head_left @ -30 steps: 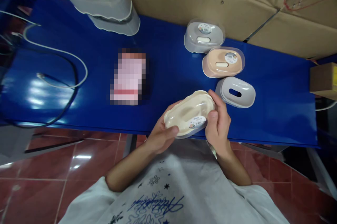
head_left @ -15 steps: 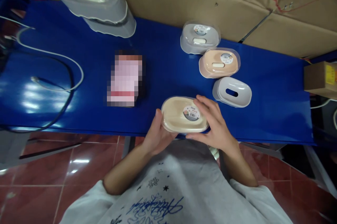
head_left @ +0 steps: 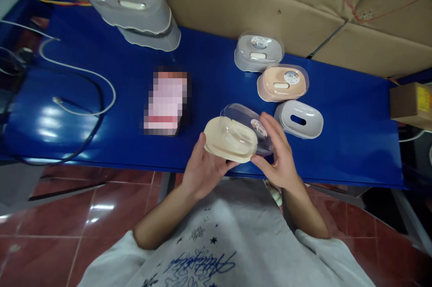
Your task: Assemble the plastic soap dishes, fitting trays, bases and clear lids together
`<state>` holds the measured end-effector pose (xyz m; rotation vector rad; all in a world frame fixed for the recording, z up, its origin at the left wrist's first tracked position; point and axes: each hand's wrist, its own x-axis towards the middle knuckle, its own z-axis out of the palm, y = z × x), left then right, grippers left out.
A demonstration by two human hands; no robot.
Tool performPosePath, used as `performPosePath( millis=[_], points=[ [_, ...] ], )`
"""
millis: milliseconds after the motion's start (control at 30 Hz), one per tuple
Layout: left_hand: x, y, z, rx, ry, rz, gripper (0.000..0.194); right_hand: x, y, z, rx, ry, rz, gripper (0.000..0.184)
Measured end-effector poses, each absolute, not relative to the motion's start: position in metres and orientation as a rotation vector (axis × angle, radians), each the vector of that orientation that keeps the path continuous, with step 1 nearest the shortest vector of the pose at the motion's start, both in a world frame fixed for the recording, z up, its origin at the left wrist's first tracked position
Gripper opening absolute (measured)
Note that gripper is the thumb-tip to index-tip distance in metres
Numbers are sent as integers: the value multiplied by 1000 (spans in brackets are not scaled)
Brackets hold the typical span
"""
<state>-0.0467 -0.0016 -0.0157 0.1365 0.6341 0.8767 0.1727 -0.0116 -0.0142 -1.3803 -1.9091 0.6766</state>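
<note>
My left hand is closed around the left end of a cream oval soap dish, thumb along its rim and fingers underneath. In my right hand is a clear plastic lid with a round label; the lid is tilted up at the right and overlaps the dish's right part. Just beyond my right hand lies a grey oval piece with a dark slot, with no lid on it. Behind it sit a peach lidded soap dish and a grey lidded soap dish.
A stack of larger-looking grey lidded dishes stands at the back left. A pixelated pink rectangular object lies left of my hands. White and black cables cross the table's left side. Cardboard lines the back; a small box is at right.
The clear lid has come off the cream dish, raised up and to the right by my right hand. My left hand still holds the dish. The camera view has shifted slightly.
</note>
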Motion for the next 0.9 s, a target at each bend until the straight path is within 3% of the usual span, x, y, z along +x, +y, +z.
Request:
performPosePath(
  millis=[267, 567, 667, 767, 900],
  points=[
    [-82, -22, -9, 90, 881, 1127, 53, 165, 11, -34, -1646, -2007, 456, 77],
    [-78, -32, -11, 82, 906, 1082, 61, 167, -15, -10, -1429, -2183, 452, 78],
    [-70, -31, -8, 122, 880, 1056, 66, 190, -24, 1, -1439, -2200, 310, 88],
    [-63, -30, -7, 122, 855, 981, 64, 235, -16, -5, -1751, -2090, 33, 99],
    [-58, -32, -10, 74, 766, 943, 61, 289, 2, -22, -1930, -2064, 72, 91]
  ],
)
